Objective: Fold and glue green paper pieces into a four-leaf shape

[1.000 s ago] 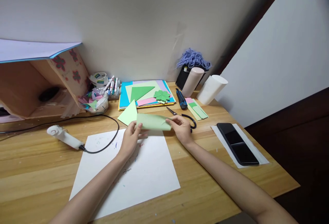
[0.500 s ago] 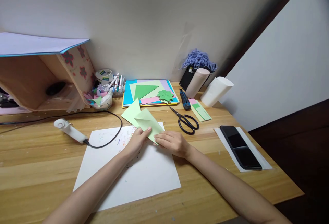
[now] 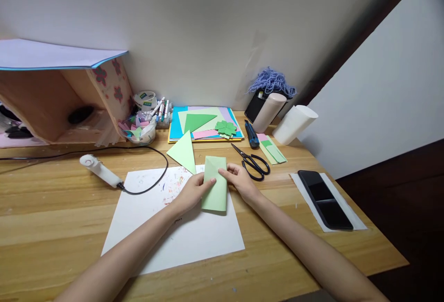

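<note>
A folded light-green paper, now an upright rectangle with creases near its top, is held above the white sheet. My left hand pinches its left edge, thumb on the front and fingers behind. On the right edge, my right hand grips it the same way, thumb near the upper part. Just behind lies a light-green paper triangle, its lower tip reaching the white sheet. Black-handled scissors rest close to my right hand, blades pointing back left.
A stack of coloured paper carries a green paper clover. Right of it are a utility knife, paper strips and a phone. To the left, a white corded tool and a tub of scraps stand before a box.
The light-green paper has turned from a slanted position to an upright rectangle and moved slightly right and nearer. My right hand has shifted up to its right edge.
</note>
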Tool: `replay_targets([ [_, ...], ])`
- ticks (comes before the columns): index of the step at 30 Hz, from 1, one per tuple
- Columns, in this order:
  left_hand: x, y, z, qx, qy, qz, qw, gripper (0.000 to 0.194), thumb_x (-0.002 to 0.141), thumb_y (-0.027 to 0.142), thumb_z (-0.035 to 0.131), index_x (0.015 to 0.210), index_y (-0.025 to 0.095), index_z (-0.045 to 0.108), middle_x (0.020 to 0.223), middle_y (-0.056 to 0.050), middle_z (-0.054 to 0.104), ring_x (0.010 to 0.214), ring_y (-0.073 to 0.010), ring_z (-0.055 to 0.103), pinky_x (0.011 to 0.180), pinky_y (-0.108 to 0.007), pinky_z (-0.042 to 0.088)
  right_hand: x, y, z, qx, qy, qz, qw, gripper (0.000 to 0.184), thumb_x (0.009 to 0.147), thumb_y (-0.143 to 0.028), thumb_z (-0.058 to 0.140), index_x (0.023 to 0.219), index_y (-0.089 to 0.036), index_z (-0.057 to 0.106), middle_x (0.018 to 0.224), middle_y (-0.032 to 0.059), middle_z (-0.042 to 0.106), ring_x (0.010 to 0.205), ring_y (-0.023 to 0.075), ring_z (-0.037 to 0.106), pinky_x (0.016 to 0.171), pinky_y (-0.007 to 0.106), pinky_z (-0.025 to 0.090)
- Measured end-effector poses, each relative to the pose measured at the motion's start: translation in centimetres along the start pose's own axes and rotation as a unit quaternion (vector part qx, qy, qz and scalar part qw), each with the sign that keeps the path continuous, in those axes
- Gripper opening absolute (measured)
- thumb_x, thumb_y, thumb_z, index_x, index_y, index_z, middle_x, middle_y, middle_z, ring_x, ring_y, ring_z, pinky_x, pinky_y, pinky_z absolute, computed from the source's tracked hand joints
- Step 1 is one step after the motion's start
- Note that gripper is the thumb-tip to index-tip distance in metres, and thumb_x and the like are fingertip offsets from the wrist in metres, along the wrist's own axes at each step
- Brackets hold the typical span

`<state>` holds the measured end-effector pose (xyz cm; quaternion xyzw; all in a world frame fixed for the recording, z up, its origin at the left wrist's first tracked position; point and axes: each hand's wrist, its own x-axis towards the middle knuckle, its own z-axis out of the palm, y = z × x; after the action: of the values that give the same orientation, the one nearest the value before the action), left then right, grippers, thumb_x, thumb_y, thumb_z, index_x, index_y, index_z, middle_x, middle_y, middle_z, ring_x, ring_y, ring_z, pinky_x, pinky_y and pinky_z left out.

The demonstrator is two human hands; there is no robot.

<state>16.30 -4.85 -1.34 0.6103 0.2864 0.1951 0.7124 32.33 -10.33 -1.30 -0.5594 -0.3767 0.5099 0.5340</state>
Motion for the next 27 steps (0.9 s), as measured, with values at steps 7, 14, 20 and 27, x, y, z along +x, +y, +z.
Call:
replay_targets([
  [7,0.31,-1.00,0.61,0.087,0.113,0.035,0.989,0.035,0.077,0.047,0.049,0.077,0.013,0.059,0.070,-0.003,0.060,0.062,-0.0154,0.050,0.055,-0.024,0.037,-0.09,0.13,0.18,-0.012,0.028,-0.016,0.999,0.029,0.066,-0.043,0.066,0.070,-0.015,0.058,0.067,0.0001,0.059,0.061,0.0121,0.053,0.055,0.022,0.041],
  [14,0.29,-0.80,0.71,0.118,0.136,0.039,0.983,0.034,0.078,0.046,0.047,0.067,0.015,0.054,0.059,0.001,0.053,0.055,-0.0130,0.044,0.052,-0.023,0.033,-0.10,0.42,0.61,0.003,0.048,-0.020,0.999,0.031,0.065,-0.045,0.067,0.067,-0.015,0.057,0.067,0.0013,0.060,0.061,0.0132,0.054,0.057,0.024,0.043],
  [20,0.21,-0.59,0.85,0.150,0.151,0.043,0.976,0.034,0.080,0.045,0.044,0.063,0.016,0.049,0.057,0.002,0.048,0.055,-0.0124,0.041,0.051,-0.023,0.030,-0.08,0.16,0.60,0.004,0.058,-0.031,0.998,0.033,0.062,-0.045,0.069,0.069,-0.015,0.056,0.066,0.0007,0.060,0.060,0.0128,0.054,0.056,0.023,0.043],
  [27,0.10,-0.68,0.86,0.186,0.175,0.059,0.965,0.036,0.080,0.047,0.044,0.059,0.017,0.046,0.055,0.002,0.045,0.052,-0.0119,0.038,0.050,-0.023,0.028,0.15,0.23,0.37,0.005,0.065,-0.032,0.997,0.036,0.061,-0.048,0.069,0.063,-0.017,0.051,0.058,-0.0022,0.055,0.052,0.0116,0.053,0.051,0.023,0.043],
])
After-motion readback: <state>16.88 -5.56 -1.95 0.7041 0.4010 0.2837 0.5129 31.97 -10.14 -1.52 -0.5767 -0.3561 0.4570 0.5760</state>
